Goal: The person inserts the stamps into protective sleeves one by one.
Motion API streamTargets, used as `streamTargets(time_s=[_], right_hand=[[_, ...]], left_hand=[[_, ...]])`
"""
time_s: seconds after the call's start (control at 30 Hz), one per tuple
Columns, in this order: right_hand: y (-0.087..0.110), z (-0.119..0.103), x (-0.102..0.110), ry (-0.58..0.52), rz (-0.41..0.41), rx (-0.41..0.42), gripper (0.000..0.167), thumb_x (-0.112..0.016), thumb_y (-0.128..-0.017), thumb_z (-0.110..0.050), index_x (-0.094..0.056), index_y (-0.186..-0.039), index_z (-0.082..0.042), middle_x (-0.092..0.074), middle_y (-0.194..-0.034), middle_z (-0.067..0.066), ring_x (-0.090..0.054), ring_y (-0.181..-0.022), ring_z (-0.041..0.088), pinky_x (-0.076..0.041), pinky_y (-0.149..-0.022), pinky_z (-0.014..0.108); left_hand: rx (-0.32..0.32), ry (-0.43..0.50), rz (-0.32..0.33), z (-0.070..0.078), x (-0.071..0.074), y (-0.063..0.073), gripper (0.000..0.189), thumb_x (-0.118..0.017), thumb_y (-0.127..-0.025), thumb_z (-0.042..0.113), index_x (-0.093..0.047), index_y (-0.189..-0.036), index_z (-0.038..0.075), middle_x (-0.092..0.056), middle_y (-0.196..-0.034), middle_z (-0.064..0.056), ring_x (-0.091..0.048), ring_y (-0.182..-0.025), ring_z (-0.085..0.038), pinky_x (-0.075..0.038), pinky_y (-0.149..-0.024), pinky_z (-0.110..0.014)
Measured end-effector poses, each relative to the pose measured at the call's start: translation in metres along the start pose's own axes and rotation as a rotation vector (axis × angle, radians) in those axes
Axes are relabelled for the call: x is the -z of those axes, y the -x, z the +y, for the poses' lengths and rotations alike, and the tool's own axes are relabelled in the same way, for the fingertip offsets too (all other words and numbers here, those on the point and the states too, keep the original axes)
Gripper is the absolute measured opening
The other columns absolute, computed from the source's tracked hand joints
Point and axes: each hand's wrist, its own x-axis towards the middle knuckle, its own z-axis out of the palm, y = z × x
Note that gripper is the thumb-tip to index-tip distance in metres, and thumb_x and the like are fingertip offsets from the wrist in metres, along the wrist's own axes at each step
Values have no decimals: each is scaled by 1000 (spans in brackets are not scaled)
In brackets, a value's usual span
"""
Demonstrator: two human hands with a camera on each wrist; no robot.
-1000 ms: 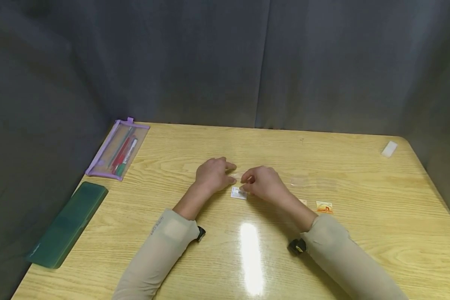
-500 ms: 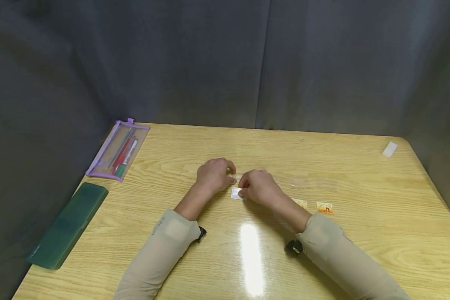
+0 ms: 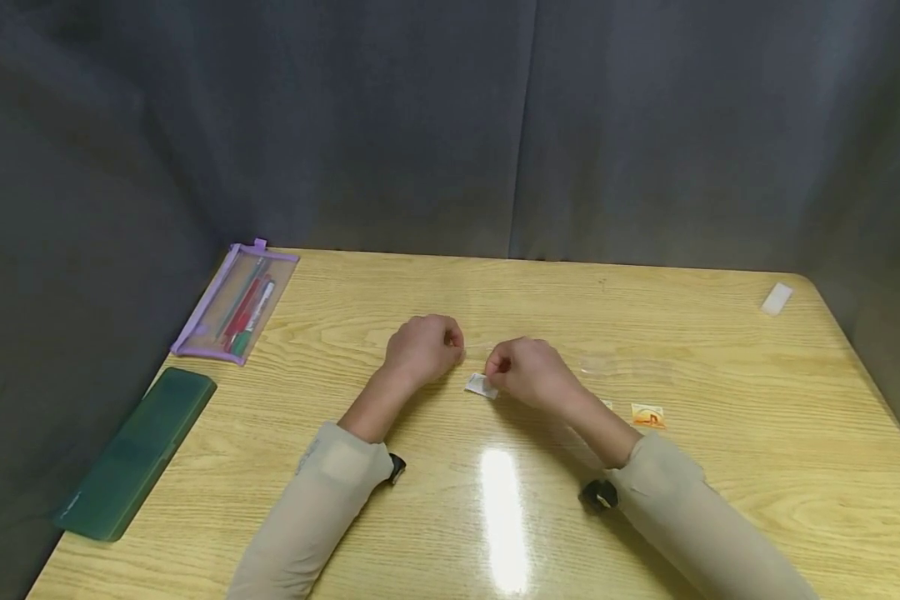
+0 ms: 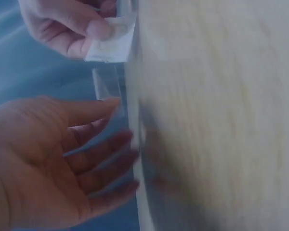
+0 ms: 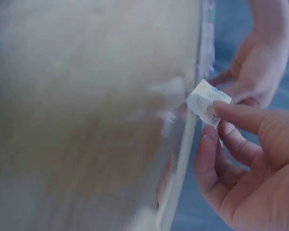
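My right hand (image 3: 532, 371) pinches a small white stamp (image 3: 482, 385) by its right edge. The stamp is tilted, and in the right wrist view the thumb presses on the printed face of the stamp (image 5: 204, 102). To its left, my left hand (image 3: 423, 348) pinches a small clear plastic sleeve (image 4: 105, 84) between thumb and index finger, the other fingers spread in the left wrist view. Sleeve and stamp are close together; whether they touch is hard to tell. An orange and yellow stamp (image 3: 648, 416) lies right of my right forearm, beside another stamp (image 3: 607, 404) mostly hidden by it.
Faint clear plastic pieces (image 3: 598, 365) lie behind the right forearm. At the left are a purple-edged mesh pouch (image 3: 236, 304) with pens and a dark green case (image 3: 138, 454). A white block (image 3: 777, 298) is at the back right. Dark curtains (image 3: 420, 125) surround the wooden table (image 3: 390, 283).
My right hand has tilted the white stamp up off the table, moving slightly right. My left hand's fingertips have come together on the clear sleeve, and the hand has shifted slightly left.
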Motion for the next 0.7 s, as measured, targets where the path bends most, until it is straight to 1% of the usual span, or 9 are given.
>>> streamTargets(time_s=[0.1,0.17,0.23,0.33,0.4,0.47,0.57,0.63,0.7], right_hand=[[5,6,10,-85,-9,-27,7,-68,-93,-13,-71,-87,-15,-71,-82,-2,-57,-65,12,-47,-63,27],[7,10,17,-152,-13,-43,5,-66,-95,-14,-70,-91,-14,-71,-85,1,-60,-67,15,-47,-61,28],[9,15,22,-221,-13,-62,4,-65,-96,-14,-69,-95,-12,-69,-87,4,-63,-71,18,-49,-61,28],[12,21,29,-285,7,-76,6,-64,-97,-14,-68,-97,-9,-67,-86,6,-64,-74,21,-52,-63,28],[13,25,33,-321,24,-82,8,-64,-98,-15,-68,-99,-9,-65,-87,6,-64,-75,21,-56,-66,30],[15,29,37,-369,39,-84,10,-65,-98,-15,-67,-102,-6,-66,-88,8,-64,-76,22,-58,-70,34],[19,34,42,-442,67,-102,14,-65,-100,-15,-67,-108,-4,-66,-92,10,-64,-79,26,-60,-76,39],[21,38,45,-480,91,-113,17,-65,-100,-15,-67,-111,-3,-66,-96,13,-65,-80,26,-61,-78,41],[23,40,46,-511,116,-131,19,-63,-101,-15,-66,-114,-2,-64,-101,15,-67,-80,27,-62,-79,42]], left_hand=[[-17,132,4,-1,3,2,6,-74,-92,17,-70,-89,16,-67,-80,0,-56,-68,-14,-43,-60,-25],[-13,231,-16,-1,4,3,5,-74,-93,16,-70,-95,14,-67,-79,-1,-56,-63,-14,-43,-57,-24],[2,341,-50,-1,6,4,10,-72,-94,15,-70,-104,13,-69,-81,-2,-61,-64,-16,-43,-53,-24],[16,487,-96,-2,6,4,26,-70,-95,15,-67,-121,13,-72,-89,-3,-70,-74,-22,-42,-50,-24],[13,569,-110,-3,6,5,36,-69,-95,13,-63,-131,13,-74,-94,-4,-72,-85,-27,-42,-53,-26],[17,640,-121,-4,5,5,41,-68,-95,12,-61,-136,14,-73,-96,-5,-72,-91,-29,-48,-59,-27],[28,728,-130,-3,4,6,35,-66,-97,12,-66,-132,12,-70,-97,-9,-70,-95,-33,-51,-67,-33],[31,764,-130,-1,3,7,27,-65,-99,13,-70,-125,9,-70,-101,-10,-69,-100,-34,-56,-79,-36],[36,785,-125,1,2,8,22,-65,-100,16,-73,-119,7,-70,-106,-11,-66,-102,-35,-56,-83,-41]])
